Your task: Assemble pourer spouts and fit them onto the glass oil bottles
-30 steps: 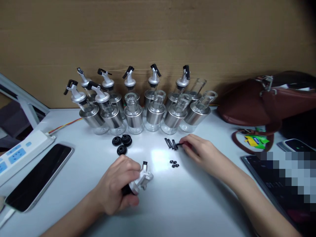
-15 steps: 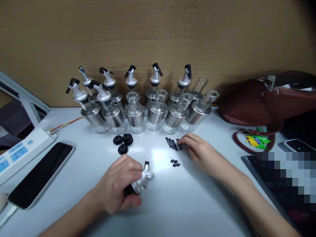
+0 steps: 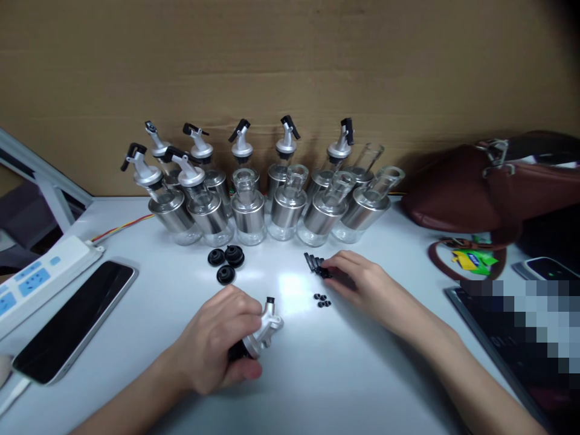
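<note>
My left hand (image 3: 224, 338) is closed round a silver pourer spout (image 3: 263, 332) with a black base and a small black tip. At the small row of black levers (image 3: 312, 261), my right hand (image 3: 357, 275) pinches with thumb and fingertips at the right end; a black lever seems to be between them. Several tiny black caps (image 3: 322, 300) lie just in front of that hand. Three black rubber stoppers (image 3: 225, 274) rest beyond my left hand. Behind them stand glass bottles with steel bands (image 3: 247, 214), some topped with silver pourers (image 3: 190, 175), others with bare necks.
On the left are a white power strip (image 3: 49, 278) and a phone (image 3: 75, 323) on a cable. To the right lie a brown leather bag (image 3: 448, 187), a green and yellow packet (image 3: 474, 261) and a dark tablet-like device (image 3: 493, 338). Cardboard (image 3: 290, 72) stands behind the bottles.
My right hand has shifted slightly left and its thumb and fingers have closed at the right end of the black levers. My left hand keeps its hold on the pourer spout, almost still.
</note>
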Available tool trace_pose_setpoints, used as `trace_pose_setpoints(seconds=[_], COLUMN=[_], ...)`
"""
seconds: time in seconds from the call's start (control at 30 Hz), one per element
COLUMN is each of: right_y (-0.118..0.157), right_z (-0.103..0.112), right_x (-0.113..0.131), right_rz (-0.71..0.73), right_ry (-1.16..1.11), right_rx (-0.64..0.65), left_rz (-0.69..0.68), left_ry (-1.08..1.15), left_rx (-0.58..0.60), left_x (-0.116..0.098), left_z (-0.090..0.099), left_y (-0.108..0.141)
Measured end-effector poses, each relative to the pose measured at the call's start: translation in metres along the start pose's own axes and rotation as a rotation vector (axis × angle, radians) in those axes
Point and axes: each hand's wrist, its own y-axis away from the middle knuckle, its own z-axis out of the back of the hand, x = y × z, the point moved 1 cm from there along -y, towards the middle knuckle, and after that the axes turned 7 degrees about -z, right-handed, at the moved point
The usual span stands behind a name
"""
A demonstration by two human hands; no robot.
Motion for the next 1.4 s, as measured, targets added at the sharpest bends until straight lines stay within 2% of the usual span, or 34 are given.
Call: trace_pose_setpoints(seconds=[0.13,0.4,1.4], right_y=[-0.001,-0.003,-0.004], right_z=[-0.003,-0.013,-0.008], right_x=[0.000,0.000,-0.001], right_rz=[0.022,-0.023,0.017], right_ry=[-0.019,-0.096,-0.083], right_rx=[-0.002,-0.002,-0.029], left_rz=[-0.011,-0.016,-0.016], left_ry=[-0.015,-0.011,-0.009], left_rx=[-0.008,-0.016,-0.005], left_x=[0.000,0.000,0.000], left_z=[-0.001,-0.003,-0.003], left_y=[-0.002,-0.004,-0.002])
